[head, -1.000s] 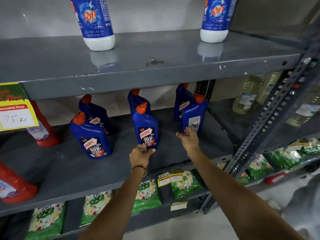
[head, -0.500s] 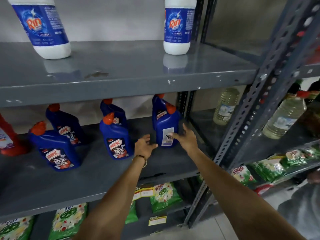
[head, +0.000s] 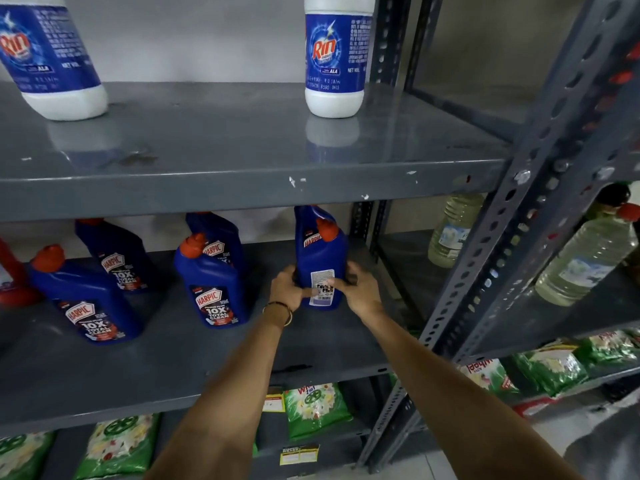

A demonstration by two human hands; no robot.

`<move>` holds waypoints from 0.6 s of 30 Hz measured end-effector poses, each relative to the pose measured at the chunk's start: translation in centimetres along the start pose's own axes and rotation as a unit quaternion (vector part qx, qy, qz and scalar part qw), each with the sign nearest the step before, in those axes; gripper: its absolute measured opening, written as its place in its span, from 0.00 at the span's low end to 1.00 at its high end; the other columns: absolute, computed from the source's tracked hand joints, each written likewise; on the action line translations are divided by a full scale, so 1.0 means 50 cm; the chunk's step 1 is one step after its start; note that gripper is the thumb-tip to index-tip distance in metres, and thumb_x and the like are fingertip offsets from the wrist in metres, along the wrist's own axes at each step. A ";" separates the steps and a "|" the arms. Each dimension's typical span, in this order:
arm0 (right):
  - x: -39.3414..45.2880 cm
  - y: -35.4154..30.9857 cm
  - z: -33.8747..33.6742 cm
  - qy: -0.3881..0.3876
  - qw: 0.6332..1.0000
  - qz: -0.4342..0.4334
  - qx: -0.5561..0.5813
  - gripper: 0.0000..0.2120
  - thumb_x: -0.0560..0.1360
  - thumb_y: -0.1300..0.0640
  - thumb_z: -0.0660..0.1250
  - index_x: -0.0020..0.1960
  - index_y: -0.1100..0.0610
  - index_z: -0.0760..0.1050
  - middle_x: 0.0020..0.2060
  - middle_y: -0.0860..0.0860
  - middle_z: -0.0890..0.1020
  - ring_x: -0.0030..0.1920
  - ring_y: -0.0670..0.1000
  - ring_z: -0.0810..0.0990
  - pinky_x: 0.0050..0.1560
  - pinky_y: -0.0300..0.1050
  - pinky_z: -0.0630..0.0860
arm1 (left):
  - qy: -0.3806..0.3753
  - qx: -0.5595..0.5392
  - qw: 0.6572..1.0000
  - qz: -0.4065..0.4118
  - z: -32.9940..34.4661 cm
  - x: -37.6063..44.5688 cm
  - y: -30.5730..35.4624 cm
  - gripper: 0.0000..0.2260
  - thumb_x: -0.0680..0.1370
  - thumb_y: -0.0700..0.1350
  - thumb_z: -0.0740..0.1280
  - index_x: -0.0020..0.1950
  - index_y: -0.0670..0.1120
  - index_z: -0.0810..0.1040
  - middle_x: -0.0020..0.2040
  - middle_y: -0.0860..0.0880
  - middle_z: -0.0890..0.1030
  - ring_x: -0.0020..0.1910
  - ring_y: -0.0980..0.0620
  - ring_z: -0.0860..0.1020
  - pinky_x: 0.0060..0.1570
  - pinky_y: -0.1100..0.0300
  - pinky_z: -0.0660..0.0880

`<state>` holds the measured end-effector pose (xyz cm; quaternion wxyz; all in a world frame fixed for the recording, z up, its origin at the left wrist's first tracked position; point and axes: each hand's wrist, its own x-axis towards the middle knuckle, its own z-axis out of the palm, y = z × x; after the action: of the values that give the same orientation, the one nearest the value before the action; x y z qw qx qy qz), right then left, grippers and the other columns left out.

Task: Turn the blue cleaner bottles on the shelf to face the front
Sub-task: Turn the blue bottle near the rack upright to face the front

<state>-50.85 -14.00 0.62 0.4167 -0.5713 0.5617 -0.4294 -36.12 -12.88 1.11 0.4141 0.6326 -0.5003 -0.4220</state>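
1. Head view: both hands are on the rightmost front Harpic bottle on the middle shelf. It stands upright with its back label and barcode facing out, orange cap on top.
2. The left hand is curled around the bottle's left side with the thumb across the bottom of the label. A thin gold bangle sits on that wrist.
3. The right hand wraps the right side, fingers pressed onto the bottle and thumb on the label. So both hands are gripping it, not spread.
4. Right behind it is a second Harpic bottle, partly hidden, front label toward us.
5. To the left, a middle Harpic bottle shows its "10X Total Clean" front, with another one tucked behind.
6. Further left, the far-left Harpic bottle and one behind it also face front.
7. A red bottle is cut off at the left edge.
8. The top shelf carries two white Rin bottles.
9. The next rack has clear oil bottles; green detergent packs lie on the bottom shelf.
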 end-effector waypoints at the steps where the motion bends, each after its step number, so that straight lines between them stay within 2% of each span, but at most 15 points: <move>1: 0.002 0.000 -0.001 -0.002 1.000 -0.001 0.013 0.20 0.70 0.64 0.71 0.61 0.62 0.73 0.57 0.61 0.81 0.55 0.58 0.80 0.52 0.43 0.76 | 0.003 0.009 1.000 0.004 -0.002 0.000 0.000 0.27 0.62 0.33 0.76 0.59 0.37 0.73 0.58 0.37 0.80 0.56 0.41 0.79 0.58 0.44 0.76; 3: 0.003 0.000 -0.007 -0.023 0.998 -0.008 0.052 0.19 0.71 0.68 0.68 0.61 0.65 0.73 0.57 0.63 0.80 0.52 0.58 0.81 0.48 0.38 0.78 | 0.003 0.032 0.999 0.020 -0.006 -0.002 -0.003 0.26 0.61 0.36 0.78 0.57 0.37 0.74 0.56 0.38 0.81 0.54 0.42 0.80 0.56 0.47 0.77; 5: 0.001 -0.003 -0.013 -0.048 0.992 -0.019 0.112 0.19 0.72 0.70 0.66 0.62 0.66 0.72 0.56 0.62 0.79 0.46 0.50 0.81 0.41 0.31 0.78 | 0.010 0.016 0.999 0.036 -0.007 -0.009 -0.008 0.25 0.60 0.38 0.79 0.54 0.38 0.76 0.54 0.38 0.82 0.51 0.41 0.81 0.53 0.47 0.79; 6: 0.000 -0.005 -0.016 -0.056 0.989 -0.022 0.137 0.20 0.72 0.69 0.66 0.63 0.64 0.71 0.56 0.59 0.79 0.46 0.46 0.81 0.40 0.30 0.78 | 0.024 0.008 0.999 0.046 -0.005 -0.013 -0.008 0.24 0.60 0.39 0.79 0.52 0.38 0.77 0.51 0.39 0.83 0.49 0.42 0.82 0.50 0.48 0.80; 8: 0.001 -0.015 -0.016 -0.069 0.987 -0.023 0.146 0.19 0.75 0.62 0.65 0.65 0.53 0.71 0.55 0.52 0.80 0.48 0.41 0.80 0.45 0.33 0.78 | 0.062 0.013 0.996 0.069 0.003 -0.021 -0.008 0.21 0.59 0.42 0.80 0.48 0.40 0.78 0.46 0.42 0.83 0.42 0.46 0.82 0.43 0.53 0.80; 10: 0.006 -0.026 -0.015 -0.082 0.991 -0.013 0.108 0.19 0.75 0.52 0.65 0.65 0.44 0.70 0.58 0.47 0.80 0.54 0.43 0.80 0.54 0.40 0.76 | 0.094 0.023 0.992 0.082 0.016 -0.029 -0.002 0.19 0.59 0.45 0.80 0.44 0.42 0.77 0.42 0.45 0.83 0.38 0.50 0.80 0.38 0.58 0.78; 12: 0.008 -0.033 -0.006 -0.111 0.990 -0.007 0.091 0.28 0.69 0.46 0.70 0.67 0.42 0.66 0.60 0.46 0.79 0.59 0.46 0.78 0.60 0.46 0.74 | 0.124 0.051 0.986 0.100 0.026 -0.034 0.002 0.17 0.60 0.47 0.79 0.41 0.44 0.75 0.39 0.48 0.80 0.36 0.51 0.78 0.34 0.63 0.73; 14: 0.007 -0.036 0.007 -0.116 0.990 -0.013 0.075 0.39 0.63 0.46 0.75 0.69 0.43 0.61 0.60 0.45 0.78 0.61 0.47 0.76 0.62 0.47 0.72 | 0.145 0.096 0.975 0.136 0.033 -0.037 0.005 0.15 0.62 0.48 0.76 0.40 0.46 0.73 0.38 0.50 0.77 0.35 0.52 0.75 0.30 0.68 0.65; 15: 0.006 -0.038 0.012 -0.103 0.992 -0.016 0.071 0.41 0.61 0.47 0.76 0.69 0.44 0.61 0.60 0.45 0.78 0.60 0.47 0.76 0.62 0.47 0.72 | 0.146 0.118 0.969 0.159 0.035 -0.039 0.006 0.14 0.63 0.47 0.76 0.41 0.45 0.74 0.38 0.51 0.75 0.35 0.53 0.74 0.29 0.70 0.64; 17: 0.005 -0.041 0.014 -0.075 0.993 -0.024 0.092 0.38 0.60 0.51 0.78 0.66 0.46 0.65 0.55 0.44 0.79 0.58 0.48 0.77 0.59 0.46 0.74 | 0.121 0.142 0.962 0.198 0.027 -0.041 0.008 0.15 0.63 0.48 0.76 0.43 0.44 0.76 0.38 0.51 0.74 0.34 0.54 0.73 0.30 0.70 0.66; 18: 0.005 -0.041 0.011 -0.072 0.991 -0.026 0.114 0.36 0.60 0.52 0.78 0.64 0.46 0.67 0.54 0.45 0.80 0.58 0.48 0.78 0.57 0.46 0.76 | 0.092 0.129 0.966 0.203 0.018 -0.038 0.007 0.17 0.62 0.49 0.77 0.44 0.43 0.77 0.38 0.50 0.75 0.34 0.54 0.74 0.31 0.68 0.70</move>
<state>-49.75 -14.20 2.46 0.5074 -0.5641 0.4625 -0.4587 -37.36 -11.15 1.41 0.4501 0.6021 -0.6280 -0.2013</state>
